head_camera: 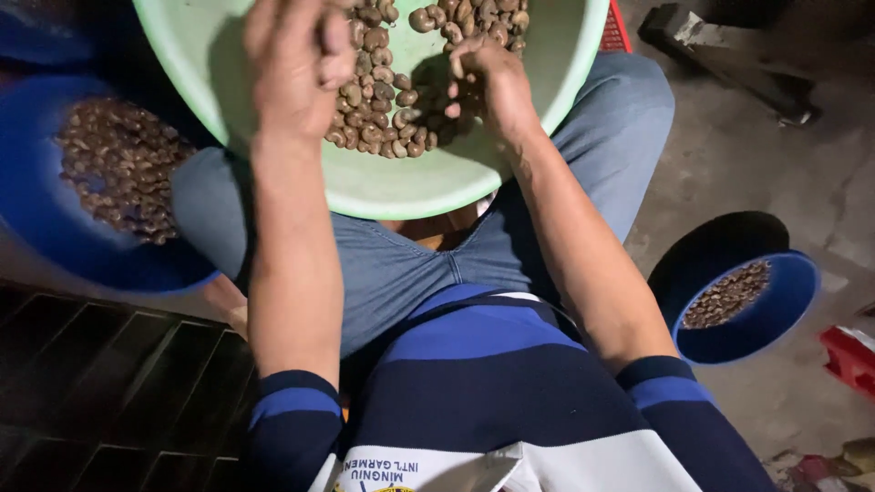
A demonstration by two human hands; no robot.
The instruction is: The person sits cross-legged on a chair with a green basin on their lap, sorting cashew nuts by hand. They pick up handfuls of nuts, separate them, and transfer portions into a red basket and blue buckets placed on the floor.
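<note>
Concrete floor, pale curved cashews point(383, 91), green basin point(365, 182)

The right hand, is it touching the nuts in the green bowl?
Touching. The head view shows the right hand with its fingers down in the pile of nuts inside the green bowl.

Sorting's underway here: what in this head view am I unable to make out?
- Green basin: far half cut off by the top edge.
- Left hand: fingertips curled under the palm, so any nut held is hidden.
- Right hand: fingertips buried among the cashews.
- Left blue bowl: partly out of frame.
- Small blue bowl: contents too small to identify.
</note>
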